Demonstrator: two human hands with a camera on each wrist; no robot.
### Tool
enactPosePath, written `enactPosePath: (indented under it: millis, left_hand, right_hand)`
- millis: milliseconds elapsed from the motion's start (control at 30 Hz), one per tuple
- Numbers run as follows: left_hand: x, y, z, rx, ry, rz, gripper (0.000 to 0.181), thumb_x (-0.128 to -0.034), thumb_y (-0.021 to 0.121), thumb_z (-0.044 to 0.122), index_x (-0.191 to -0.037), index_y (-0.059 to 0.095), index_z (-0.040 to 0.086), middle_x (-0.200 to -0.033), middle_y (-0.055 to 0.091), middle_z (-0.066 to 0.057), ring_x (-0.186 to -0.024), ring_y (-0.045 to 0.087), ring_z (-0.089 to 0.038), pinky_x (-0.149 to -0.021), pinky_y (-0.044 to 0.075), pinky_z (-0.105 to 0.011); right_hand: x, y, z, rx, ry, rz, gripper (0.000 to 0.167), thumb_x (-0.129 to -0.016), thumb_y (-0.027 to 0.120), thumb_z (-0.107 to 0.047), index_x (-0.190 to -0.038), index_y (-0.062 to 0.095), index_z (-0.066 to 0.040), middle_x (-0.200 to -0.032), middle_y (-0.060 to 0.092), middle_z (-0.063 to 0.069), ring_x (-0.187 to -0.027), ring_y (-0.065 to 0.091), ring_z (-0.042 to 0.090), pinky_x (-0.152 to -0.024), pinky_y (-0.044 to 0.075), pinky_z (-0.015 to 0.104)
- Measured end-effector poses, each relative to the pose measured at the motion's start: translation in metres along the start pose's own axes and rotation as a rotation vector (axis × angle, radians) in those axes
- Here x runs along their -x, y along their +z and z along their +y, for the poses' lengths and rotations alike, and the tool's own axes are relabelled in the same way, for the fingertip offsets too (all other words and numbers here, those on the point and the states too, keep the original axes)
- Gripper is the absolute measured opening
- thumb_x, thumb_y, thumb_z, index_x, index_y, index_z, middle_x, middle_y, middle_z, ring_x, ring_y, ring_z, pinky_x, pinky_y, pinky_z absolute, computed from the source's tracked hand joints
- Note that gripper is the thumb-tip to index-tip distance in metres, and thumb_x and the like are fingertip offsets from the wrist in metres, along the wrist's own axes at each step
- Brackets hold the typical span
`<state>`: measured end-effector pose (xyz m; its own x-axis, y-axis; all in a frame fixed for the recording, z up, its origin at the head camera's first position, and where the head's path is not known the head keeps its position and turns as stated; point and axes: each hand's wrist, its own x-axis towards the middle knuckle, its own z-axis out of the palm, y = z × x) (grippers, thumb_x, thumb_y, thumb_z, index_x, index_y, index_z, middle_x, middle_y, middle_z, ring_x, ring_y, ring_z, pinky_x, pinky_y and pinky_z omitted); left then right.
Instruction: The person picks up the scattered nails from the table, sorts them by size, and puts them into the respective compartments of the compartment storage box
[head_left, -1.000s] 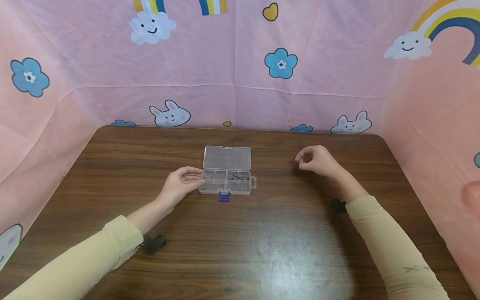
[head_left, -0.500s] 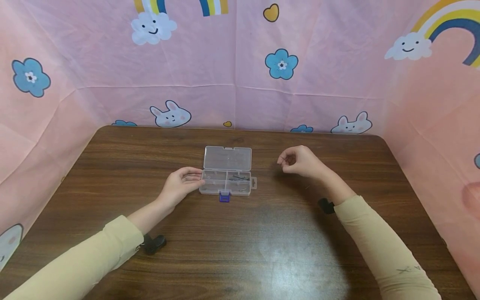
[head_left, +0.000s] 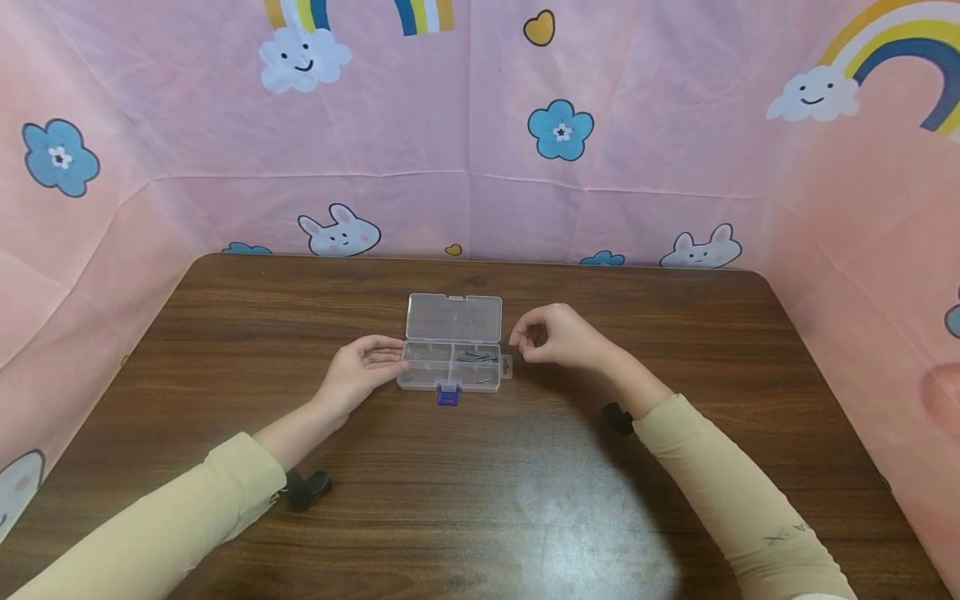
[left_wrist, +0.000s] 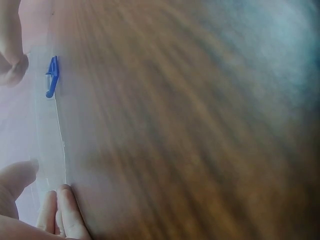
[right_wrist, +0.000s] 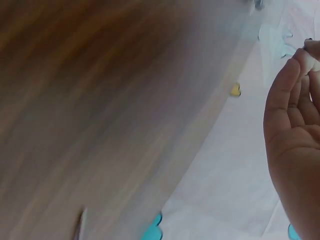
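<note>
A clear plastic compartment box lies on the table with its lid folded back and a blue latch at the front. Several thin grey metal pins, nails or screws by their look, lie in its back right compartment; one more is in the front right. My left hand grips the box's left end between thumb and fingers. Just right of the box, my right hand holds thumb and fingertips together. A small dark bit shows at those fingertips; most of it is hidden.
The brown wooden table ends at a pink printed cloth behind and at both sides. In the right wrist view, a thin metal piece lies on the tabletop. Black wrist mounts sit under both sleeves.
My right hand has moved left across the table, from well right of the box to beside its right end, fingertips still pinched. My left hand and the box have stayed put.
</note>
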<state>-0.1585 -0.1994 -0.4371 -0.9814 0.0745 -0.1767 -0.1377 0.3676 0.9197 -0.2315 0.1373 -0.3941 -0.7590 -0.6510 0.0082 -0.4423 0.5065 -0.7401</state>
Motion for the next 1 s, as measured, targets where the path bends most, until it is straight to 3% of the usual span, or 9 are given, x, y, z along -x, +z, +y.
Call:
enactPosePath:
  millis: [233,1000]
  left_hand:
    - [0.000,0.000,-0.001,-0.004,0.002,0.001,0.048,-0.1008,0.075,0.015,-0.141,0.059,-0.005,-0.141,0.066,-0.026,-0.127,0.067,-0.032,-0.093,0.055,-0.010]
    - [-0.001,0.000,-0.002,0.003,0.011,0.002,0.046,-0.1007,0.074,0.013,-0.140,0.059,-0.006,-0.139,0.066,-0.027,-0.125,0.068,-0.030,-0.092,0.055,-0.009]
  right_hand:
    - [-0.009,0.015,-0.009,-0.030,-0.040,-0.029,0.014,-0.087,0.069,0.004,-0.096,0.078,-0.001,-0.088,0.076,0.007,-0.075,0.059,0.011,-0.069,0.053,0.022]
    - [-0.023,0.042,-0.023,0.080,-0.155,-0.091,0.016,-0.088,0.069,0.004,-0.097,0.079,-0.004,-0.092,0.078,0.005,-0.079,0.063,0.006,-0.072,0.058,0.018]
